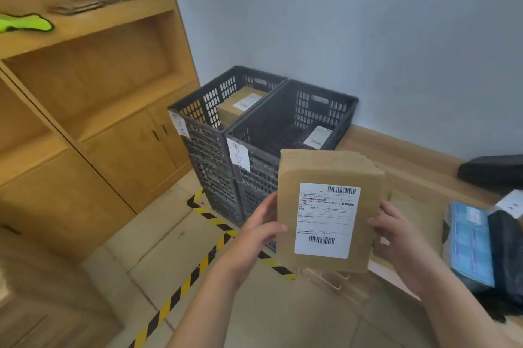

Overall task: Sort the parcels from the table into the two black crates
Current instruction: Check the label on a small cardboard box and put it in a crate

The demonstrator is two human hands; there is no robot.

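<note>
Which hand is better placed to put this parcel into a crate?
Left, probably: the left hand grips the cardboard parcel on the edge nearer the black crates; the right hand holds the far edge.

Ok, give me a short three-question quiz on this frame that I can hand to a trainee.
1. True or false: the brown parcel is held by the left hand alone.
2. What lies in the crate next to the wooden cabinet? A: a brown box with a label. B: a blue parcel. C: nothing.
3. Fill in: the held parcel's white label faces the ____.
Key: 1 false, the right hand grips it too. 2 A. 3 camera.
</note>
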